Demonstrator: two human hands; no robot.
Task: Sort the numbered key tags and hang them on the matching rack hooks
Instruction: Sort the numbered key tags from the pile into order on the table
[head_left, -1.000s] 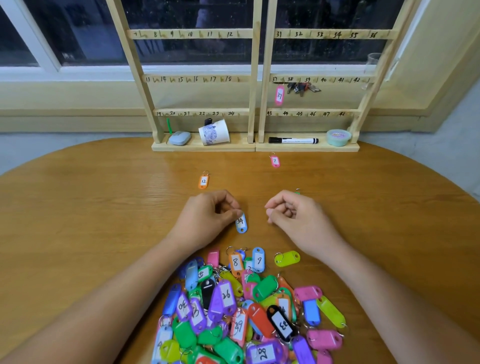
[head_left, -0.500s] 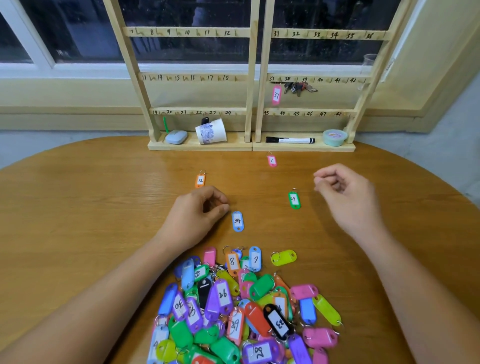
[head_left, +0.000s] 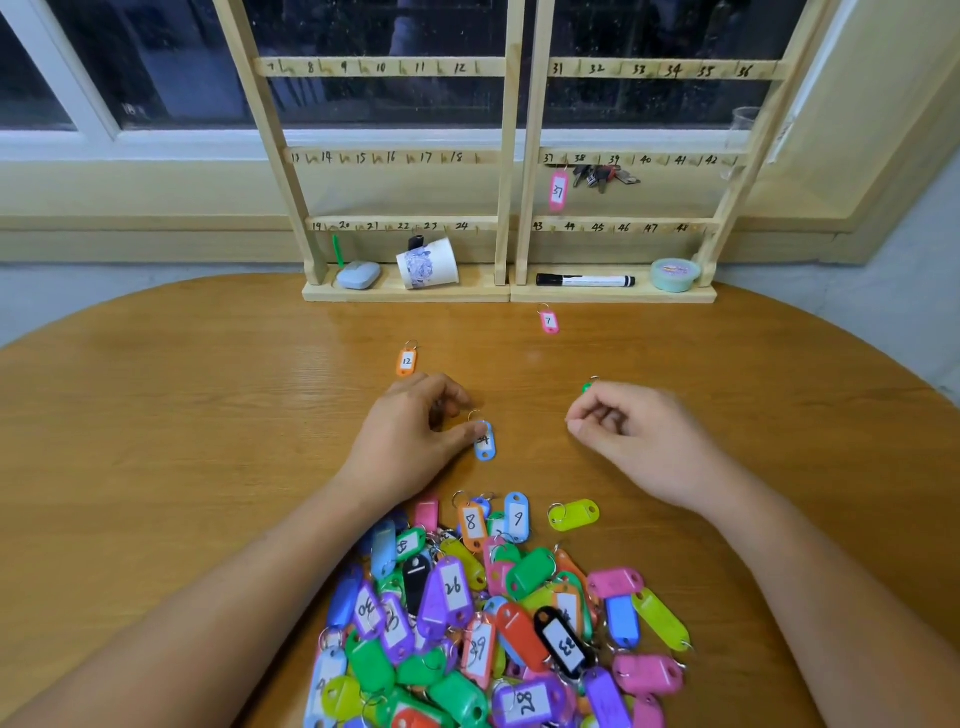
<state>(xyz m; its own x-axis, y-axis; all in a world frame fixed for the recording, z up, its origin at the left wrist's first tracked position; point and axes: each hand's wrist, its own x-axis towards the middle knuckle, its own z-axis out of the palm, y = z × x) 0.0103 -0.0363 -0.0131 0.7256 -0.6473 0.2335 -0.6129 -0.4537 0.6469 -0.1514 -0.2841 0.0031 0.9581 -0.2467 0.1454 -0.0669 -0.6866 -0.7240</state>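
Resting on the round wooden table (head_left: 156, 415), the left hand (head_left: 410, 441) has its thumb tip touching the upper left edge of the blue tag marked 34 (head_left: 485, 448), which lies flat with its ring pointing towards the rack; the other fingers (head_left: 449, 397) are curled in towards the palm and close round nothing. Just to the right, the right hand (head_left: 644, 441) sits knuckles-up with thumb and fingers bent loosely together, nothing visible between them. A green tag (head_left: 587, 387) peeks out from behind its knuckles, mostly hidden, its number unreadable. Farther out on the table lie an orange tag 12 (head_left: 407, 361) and a pink tag 7 (head_left: 548, 322), well apart. Between the forearms sits the heap of mixed tags (head_left: 467, 623), with a yellow-green tag (head_left: 574, 514) just beside its far edge. At the table's back edge stands the wooden rack (head_left: 505, 156) with numbered hooks; a pink tag 37 (head_left: 558, 191) hangs under the 37 mark, next to a bunch of keys (head_left: 602, 175). On the rack's base are a tipped paper cup (head_left: 428, 266), a black marker (head_left: 584, 280) and a small round tub (head_left: 674, 274).
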